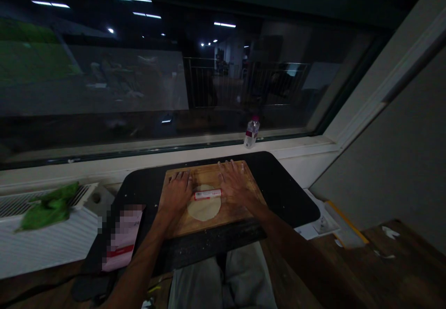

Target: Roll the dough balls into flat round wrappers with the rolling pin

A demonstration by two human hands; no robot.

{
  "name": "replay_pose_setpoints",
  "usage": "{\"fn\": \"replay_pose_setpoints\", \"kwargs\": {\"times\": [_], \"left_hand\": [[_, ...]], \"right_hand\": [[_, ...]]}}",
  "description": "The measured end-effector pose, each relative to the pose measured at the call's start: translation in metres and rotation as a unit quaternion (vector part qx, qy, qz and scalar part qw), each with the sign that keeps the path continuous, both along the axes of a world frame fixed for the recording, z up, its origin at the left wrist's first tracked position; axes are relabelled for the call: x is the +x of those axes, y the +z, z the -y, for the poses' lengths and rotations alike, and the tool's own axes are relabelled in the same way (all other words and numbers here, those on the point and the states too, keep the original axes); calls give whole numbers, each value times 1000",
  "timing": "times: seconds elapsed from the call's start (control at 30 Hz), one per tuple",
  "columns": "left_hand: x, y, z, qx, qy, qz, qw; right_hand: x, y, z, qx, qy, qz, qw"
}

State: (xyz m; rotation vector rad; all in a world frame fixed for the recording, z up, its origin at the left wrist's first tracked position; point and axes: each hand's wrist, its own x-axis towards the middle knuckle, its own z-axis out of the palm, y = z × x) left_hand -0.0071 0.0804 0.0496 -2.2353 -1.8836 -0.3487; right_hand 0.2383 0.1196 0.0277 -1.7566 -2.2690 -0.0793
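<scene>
A wooden cutting board point(240, 209) lies on a small black table point(285, 193). On it sits a flat round of pale dough point(204, 208). A red-and-white cylinder point(207, 193) lies across the dough's far part, used like a rolling pin. My left hand point(178, 190) rests flat on the cylinder's left end, fingers stretched forward. My right hand point(234, 179) lies flat over its right end, fingers spread.
A small plastic water bottle point(251, 132) stands on the white window sill behind the table. A pink-and-white packet point(123, 241) lies at the table's left edge. A green cloth point(49, 207) rests on the radiator at left. Wooden floor lies to the right.
</scene>
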Motion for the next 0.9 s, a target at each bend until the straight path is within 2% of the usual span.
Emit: {"fn": "replay_pose_setpoints", "kwargs": {"times": [0.13,0.27,0.43,0.6,0.8,0.9], "left_hand": [[1,3,-5,-7,1,4,1000],[1,5,-5,-24,13,6,1000],[4,7,3,-44,29,0,999],[7,9,15,-53,29,6,998],[3,-1,23,-33,11,19,999],[1,-5,23,-31,0,20,999]], "right_hand": [[-2,8,-18,18,12,-12,1000],[3,1,-12,51,39,-3,998],[7,-12,22,71,49,4,996],[-3,-6,58,50,10,-2,999],[-20,-7,106,74,-32,-17,997],[-25,-10,120,73,-44,-22,996]]}}
